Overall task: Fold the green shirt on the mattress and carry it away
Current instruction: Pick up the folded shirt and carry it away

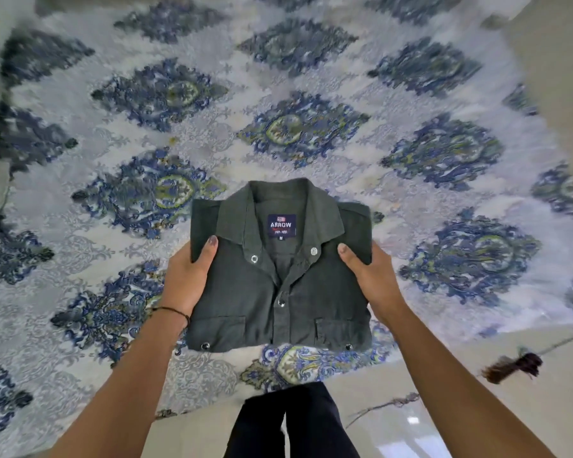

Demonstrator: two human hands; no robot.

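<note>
While I look straight down, my dark trousers (pixel 291 421) sit nearest, standing on the glossy pale floor (pixel 420 421). Off to my right on that floor lies a dark, bristly tuft (pixel 513 366); what it is, I cannot tell. Out ahead, both forearms reach forward, a thin black band (pixel 174 311) on the left wrist. My left grip (pixel 182 279) grasps the green shirt (pixel 245 292) at its left edge, thumb on top just below the collar, fingers hidden underneath. My right grip (pixel 371 279) grasps the opposite edge the same way, thumb pressed on the cloth. Folded into a neat rectangle, the shirt faces up, collar away from me, snaps and two chest pockets showing, a navy label (pixel 281 226) inside the neck. It sits over the near edge of the mattress (pixel 278 110); touching or lifted, I cannot tell. Beyond spreads that blue-patterned, blurred mattress.
</note>
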